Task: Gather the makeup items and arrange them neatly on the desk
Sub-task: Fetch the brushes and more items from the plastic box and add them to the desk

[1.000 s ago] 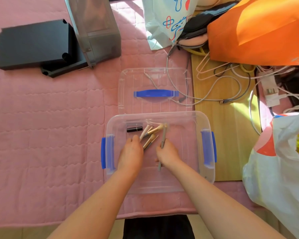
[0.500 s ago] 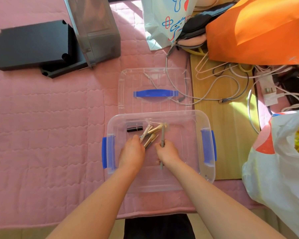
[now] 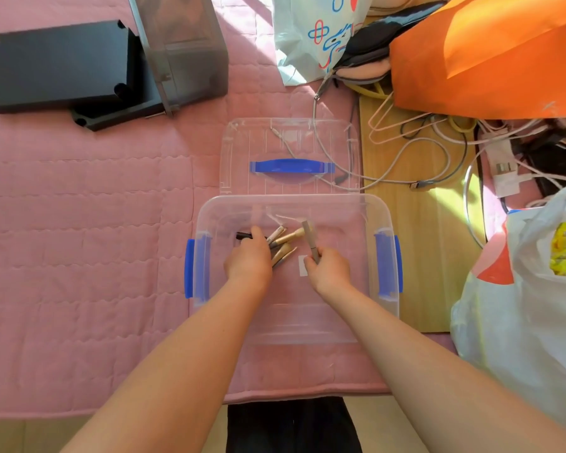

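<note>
A clear plastic bin (image 3: 360,315) with blue side latches rests on the pink quilt, and both my hands are inside it. My left hand (image 3: 249,259) is closed around a bunch of gold and beige makeup sticks (image 3: 283,245), and its fingertips rest on a small black tube (image 3: 243,236). My right hand (image 3: 329,271) grips a grey makeup pencil (image 3: 310,238), which points away from me and leans slightly left. A small white label (image 3: 302,265) lies on the bin floor between my hands.
The bin's clear lid (image 3: 290,155) with a blue handle lies just behind it. Black boxes (image 3: 56,65) and a grey bin (image 3: 183,47) sit at the back left. Tangled cables (image 3: 438,152), an orange bag (image 3: 490,53) and a white plastic bag (image 3: 530,289) crowd the right.
My left hand has reached forward onto the black tube while keeping the gold sticks. My right hand has slid down the grey pencil and moved right, uncovering the white label.
</note>
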`<state>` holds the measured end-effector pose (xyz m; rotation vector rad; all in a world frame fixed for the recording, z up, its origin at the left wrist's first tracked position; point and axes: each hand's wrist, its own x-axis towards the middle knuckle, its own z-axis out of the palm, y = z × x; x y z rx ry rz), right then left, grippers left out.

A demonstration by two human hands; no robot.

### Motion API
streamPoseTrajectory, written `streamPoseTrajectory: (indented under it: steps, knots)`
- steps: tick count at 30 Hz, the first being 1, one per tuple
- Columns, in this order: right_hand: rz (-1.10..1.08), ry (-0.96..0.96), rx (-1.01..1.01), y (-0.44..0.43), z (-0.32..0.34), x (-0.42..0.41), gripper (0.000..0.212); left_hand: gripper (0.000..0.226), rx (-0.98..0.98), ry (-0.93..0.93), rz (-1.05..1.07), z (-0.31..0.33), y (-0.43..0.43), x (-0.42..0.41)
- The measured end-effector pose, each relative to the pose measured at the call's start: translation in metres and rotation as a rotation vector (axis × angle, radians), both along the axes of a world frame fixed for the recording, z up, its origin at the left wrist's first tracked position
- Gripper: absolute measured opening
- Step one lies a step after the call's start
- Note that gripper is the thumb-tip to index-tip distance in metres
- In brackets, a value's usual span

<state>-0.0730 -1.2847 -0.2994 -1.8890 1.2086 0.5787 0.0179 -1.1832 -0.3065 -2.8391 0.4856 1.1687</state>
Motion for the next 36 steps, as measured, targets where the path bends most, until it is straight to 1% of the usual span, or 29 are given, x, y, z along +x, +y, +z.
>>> streamPoseTrajectory:
  steps: [4, 6, 10, 13, 15, 18, 20, 24, 28, 31, 33, 36]
  knots:
    - [0.012, 0.007, 0.005, -0.008, -0.002, -0.008, 0.022, 0.021, -0.008, -0.064, -0.076, 0.000, -0.001, -0.002]
    - [0.032, 0.000, 0.013, -0.010, -0.001, -0.010, 0.023, 0.019, -0.022, -0.089, -0.085, 0.000, 0.000, -0.003]
    - [0.083, -0.009, 0.022, -0.013, 0.006, -0.012, 0.020, 0.025, -0.021, -0.076, -0.067, 0.003, 0.000, -0.004]
    - [0.083, -0.025, 0.038, -0.015, 0.011, -0.014, 0.014, 0.019, -0.058, -0.060, -0.073, 0.008, 0.003, -0.005]
    - [0.071, -0.036, 0.047, -0.016, 0.015, -0.015, 0.014, 0.011, -0.108, -0.066, -0.042, 0.010, 0.006, -0.006]
    - [0.049, -0.072, 0.066, -0.015, 0.025, -0.015, 0.015, 0.014, -0.181, -0.072, 0.018, 0.017, 0.013, -0.009]
    - [0.047, -0.104, 0.075, -0.016, 0.035, -0.014, 0.014, 0.017, -0.254, -0.051, 0.102, 0.030, 0.013, -0.011]
    - [0.022, -0.161, 0.116, -0.015, 0.063, -0.018, 0.010, 0.019, -0.443, 0.065, 0.392, 0.074, 0.012, -0.019]
    - [0.001, -0.218, 0.148, -0.008, 0.105, -0.027, 0.012, 0.014, -0.618, 0.133, 0.659, 0.124, 0.017, -0.033]
    - [0.013, -0.260, 0.163, -0.001, 0.139, -0.036, 0.008, 0.015, -0.734, 0.214, 0.890, 0.161, 0.027, -0.050]
    - [0.036, -0.277, 0.173, 0.006, 0.164, -0.043, 0.013, 0.018, -0.786, 0.293, 1.020, 0.184, 0.036, -0.063]
    - [0.060, -0.294, 0.221, 0.019, 0.203, -0.056, 0.029, 0.018, -0.857, 0.347, 1.140, 0.220, 0.053, -0.084]
